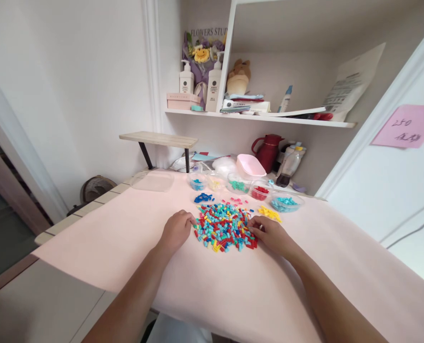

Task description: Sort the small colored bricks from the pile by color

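Left hand (178,229), fingers curled, at 9 o'clock of multicoloured small plastic brick pile (223,227) on pink-covered desk (126,233); right hand (269,232), fingers pinched, at 3 o'clock; grips unclear.

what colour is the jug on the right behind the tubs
Dark red, best seen in the head view.

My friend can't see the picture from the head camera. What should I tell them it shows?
Two bare hands, the left hand and the right hand, reach to either side of a mixed pile of small colorful bricks on a pink-covered table. Behind it are little heaps and clear tubs of bricks sorted by color, below a white shelf.
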Available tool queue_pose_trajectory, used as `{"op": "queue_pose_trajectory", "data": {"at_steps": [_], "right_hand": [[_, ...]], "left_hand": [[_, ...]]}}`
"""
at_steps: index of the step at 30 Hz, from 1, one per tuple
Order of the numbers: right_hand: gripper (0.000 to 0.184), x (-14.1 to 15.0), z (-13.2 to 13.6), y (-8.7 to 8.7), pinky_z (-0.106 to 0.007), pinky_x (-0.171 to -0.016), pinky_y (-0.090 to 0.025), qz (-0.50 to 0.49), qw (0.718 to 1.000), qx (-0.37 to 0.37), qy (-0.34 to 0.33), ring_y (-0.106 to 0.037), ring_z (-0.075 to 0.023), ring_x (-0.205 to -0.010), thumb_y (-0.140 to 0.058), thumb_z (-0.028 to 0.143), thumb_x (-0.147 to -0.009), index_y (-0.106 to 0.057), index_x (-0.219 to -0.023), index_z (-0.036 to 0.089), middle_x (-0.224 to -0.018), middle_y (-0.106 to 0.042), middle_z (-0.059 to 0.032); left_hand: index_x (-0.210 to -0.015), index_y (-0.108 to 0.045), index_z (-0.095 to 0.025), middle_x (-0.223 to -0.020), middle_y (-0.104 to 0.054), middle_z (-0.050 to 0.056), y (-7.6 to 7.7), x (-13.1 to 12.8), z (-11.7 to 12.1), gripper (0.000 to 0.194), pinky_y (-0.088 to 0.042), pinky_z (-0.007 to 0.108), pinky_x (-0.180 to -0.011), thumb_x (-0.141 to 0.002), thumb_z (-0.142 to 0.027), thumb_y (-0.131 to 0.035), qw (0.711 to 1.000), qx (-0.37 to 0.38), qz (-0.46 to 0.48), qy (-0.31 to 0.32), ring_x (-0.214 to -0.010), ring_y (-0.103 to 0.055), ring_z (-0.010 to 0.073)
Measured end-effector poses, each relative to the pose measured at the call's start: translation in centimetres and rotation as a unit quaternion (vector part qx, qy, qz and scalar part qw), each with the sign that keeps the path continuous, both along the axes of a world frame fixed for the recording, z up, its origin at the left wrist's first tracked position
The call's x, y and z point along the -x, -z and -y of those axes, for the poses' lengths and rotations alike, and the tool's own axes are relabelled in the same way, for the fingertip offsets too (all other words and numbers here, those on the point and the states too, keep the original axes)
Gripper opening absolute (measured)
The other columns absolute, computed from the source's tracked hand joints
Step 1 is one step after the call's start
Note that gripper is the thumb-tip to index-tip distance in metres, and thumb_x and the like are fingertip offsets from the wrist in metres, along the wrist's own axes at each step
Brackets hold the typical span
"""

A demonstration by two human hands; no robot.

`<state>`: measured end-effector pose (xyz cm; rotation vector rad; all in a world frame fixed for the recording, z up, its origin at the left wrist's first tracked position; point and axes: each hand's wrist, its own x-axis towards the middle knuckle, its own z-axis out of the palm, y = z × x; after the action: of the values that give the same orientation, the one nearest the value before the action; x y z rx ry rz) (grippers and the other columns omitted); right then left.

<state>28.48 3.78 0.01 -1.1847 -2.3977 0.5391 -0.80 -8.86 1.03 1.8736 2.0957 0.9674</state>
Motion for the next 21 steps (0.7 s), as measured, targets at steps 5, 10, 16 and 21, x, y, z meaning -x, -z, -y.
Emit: {"op": "queue_pose_trajectory", "data": {"at_steps": [5, 10, 16, 21], "right_hand": [[0.014, -0.01, 0.03, 0.01, -0.029, -0.065, -0.041, -0.007, 1.0, -0.004, -0.002, -0.053, -0.017, -0.068, -0.052, 0.027, -0.076, -0.063, -0.083, 0.023, -0.078, -0.064, -0.0012], [0.013, -0.04, -0.04, 0.06, -0.029, -0.065, -0.041, -0.001, 1.0, -0.01, -0.006, -0.053, -0.0166, -0.066, -0.052, 0.027, -0.076, -0.062, -0.082, 0.023, -0.077, -0.063, -0.0011], [0.012, 0.01, 0.01, 0.07, -0.028, -0.063, -0.04, 0.001, 1.0, -0.003, -0.009, -0.054, -0.0169, -0.067, -0.05, 0.028, -0.078, -0.061, -0.08, 0.023, -0.076, -0.063, -0.001], [0.012, 0.04, 0.19, -0.11, -0.027, -0.062, -0.04, 0.004, 1.0, -0.008, -0.011, -0.054, -0.0165, -0.066, -0.051, 0.029, -0.078, -0.061, -0.079, 0.023, -0.076, -0.063, -0.0011]], "left_hand": [[-0.078, -0.067, -0.023, -0.09, -0.064, 0.002, -0.11, -0.1, 0.11, 0.034, -0.043, 0.027, -0.082, -0.081, -0.01, -0.036, 1.0, -0.003, 0.0, 0.0, -0.088, -0.058, 0.0144], [-0.078, -0.066, -0.023, -0.09, -0.064, 0.002, 0.01, -0.03, 0.06, 0.033, -0.043, 0.028, -0.082, -0.081, -0.01, -0.036, 1.0, -0.008, -0.003, 0.003, -0.089, -0.059, 0.0147], [-0.078, -0.066, -0.023, -0.09, -0.064, 0.002, 0.17, 0.1, -0.02, 0.033, -0.043, 0.028, -0.082, -0.08, -0.009, -0.036, 1.0, -0.009, -0.009, 0.007, -0.088, -0.059, 0.0143], [-0.079, -0.065, -0.023, -0.09, -0.064, 0.002, 0.19, 0.07, 0.03, 0.033, -0.043, 0.028, -0.082, -0.08, -0.008, -0.036, 1.0, -0.01, -0.015, 0.009, -0.088, -0.059, 0.014]]}}
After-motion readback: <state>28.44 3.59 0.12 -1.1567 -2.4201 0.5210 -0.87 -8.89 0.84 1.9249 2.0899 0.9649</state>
